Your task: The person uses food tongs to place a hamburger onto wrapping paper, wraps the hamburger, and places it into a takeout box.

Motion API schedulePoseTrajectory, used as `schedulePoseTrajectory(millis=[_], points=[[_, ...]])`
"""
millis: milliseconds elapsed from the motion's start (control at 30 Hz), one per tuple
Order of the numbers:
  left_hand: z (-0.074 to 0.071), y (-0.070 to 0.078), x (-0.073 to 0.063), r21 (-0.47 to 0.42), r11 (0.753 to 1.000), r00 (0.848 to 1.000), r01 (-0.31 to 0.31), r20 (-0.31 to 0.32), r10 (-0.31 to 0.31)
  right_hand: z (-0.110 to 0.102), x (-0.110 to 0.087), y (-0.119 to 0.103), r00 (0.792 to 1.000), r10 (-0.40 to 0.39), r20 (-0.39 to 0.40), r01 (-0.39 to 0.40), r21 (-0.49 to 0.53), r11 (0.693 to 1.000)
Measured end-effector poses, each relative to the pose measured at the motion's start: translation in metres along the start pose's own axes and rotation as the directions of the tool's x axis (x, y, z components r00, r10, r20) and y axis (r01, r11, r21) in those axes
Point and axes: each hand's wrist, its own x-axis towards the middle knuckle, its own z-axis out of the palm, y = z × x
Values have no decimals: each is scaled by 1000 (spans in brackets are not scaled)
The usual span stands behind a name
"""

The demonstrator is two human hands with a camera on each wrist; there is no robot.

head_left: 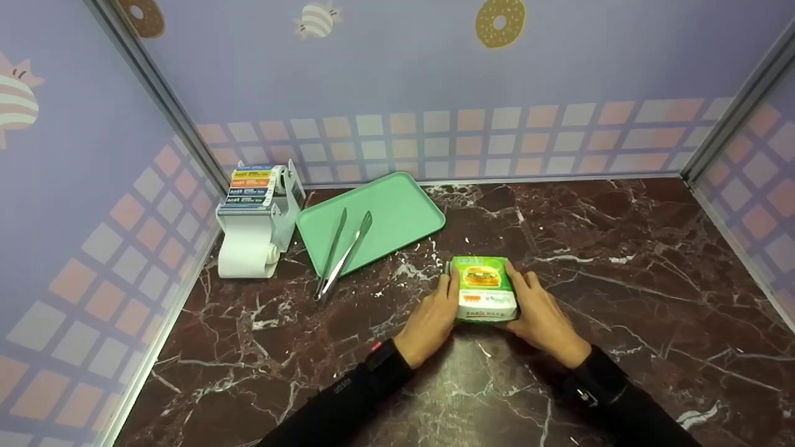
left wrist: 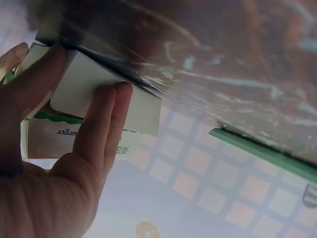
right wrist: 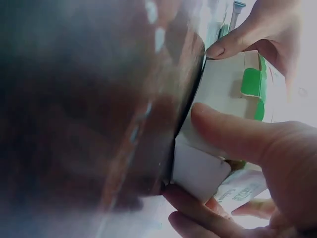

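A green and white burger box (head_left: 487, 288) with a burger picture on top is at the middle front of the marble counter. My left hand (head_left: 431, 320) grips its left side, and my right hand (head_left: 546, 316) holds the right side. In the left wrist view, two fingers press a plain white side flap of the box (left wrist: 143, 111), while the thumb lies round the corner. The right wrist view has my right thumb on the box's near white face (right wrist: 223, 79), beside a green tab. Fingers of that hand reach round the side flap.
A mint-green tray (head_left: 397, 217) lies at the back left with metal tongs (head_left: 348, 251) across it, their joined end past its front edge. Left of it stands a label dispenser (head_left: 254, 205) with a white roll (head_left: 245, 251). Patterned walls enclose the counter (head_left: 621, 298).
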Motion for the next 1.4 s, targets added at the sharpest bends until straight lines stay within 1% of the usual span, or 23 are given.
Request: schedulePoseTrajectory(millis=[100,133,167,200,300,367,433,533,600,700,800,900,1033,1100,1200,1267,1400], points=[[3,4,1,118,993,1000,-30,-4,31,0,0,0,1000,-13,-10,12,-18,1000],[4,4,1,137,990,999,-33,1,34,-1,0,0,1000,-19,-14,19,-21,1000],[4,5,1,136,990,1000,-32,4,31,-1,0,1,999,-25,-19,25,-23,999],[4,5,1,123,992,1000,-27,10,26,-1,-1,1,999,-35,-26,35,-22,999],[1,2,0,15,1000,999,-3,32,3,-1,-1,3,997,-71,-32,71,3,997],[-2,1,0,-61,998,999,3,35,-1,-1,-2,4,996,-83,-31,83,22,996],[-3,0,0,-94,996,1000,-3,28,5,-2,-2,4,996,-78,-31,79,38,996],[-2,0,0,-89,996,1000,-7,9,8,-3,-1,5,998,-53,-19,54,45,998],[-2,-1,0,-89,996,1000,5,15,-4,-2,-1,4,999,-37,-9,38,35,999],[-3,-5,-1,-132,991,998,26,61,-18,-1,-2,3,1000,-22,-7,22,21,1000],[-6,-11,0,-203,979,993,34,119,-10,0,-2,2,1000,-18,-19,18,15,1000],[-9,-18,2,-247,969,988,16,155,23,0,1,3,999,-38,-17,38,19,999],[-11,-28,7,-290,957,982,-18,173,71,-3,3,5,998,-69,-4,69,43,997],[-12,-32,9,-324,946,979,-20,183,84,-5,3,6,997,-78,6,77,60,995],[-14,-35,11,-350,937,977,-15,195,88,-8,5,8,996,-88,21,86,70,994],[-14,-36,11,-350,937,975,-8,204,85,-8,6,10,995,-95,28,93,64,994],[-12,-36,11,-323,946,975,-8,209,79,-7,7,12,993,-113,26,112,48,993]])
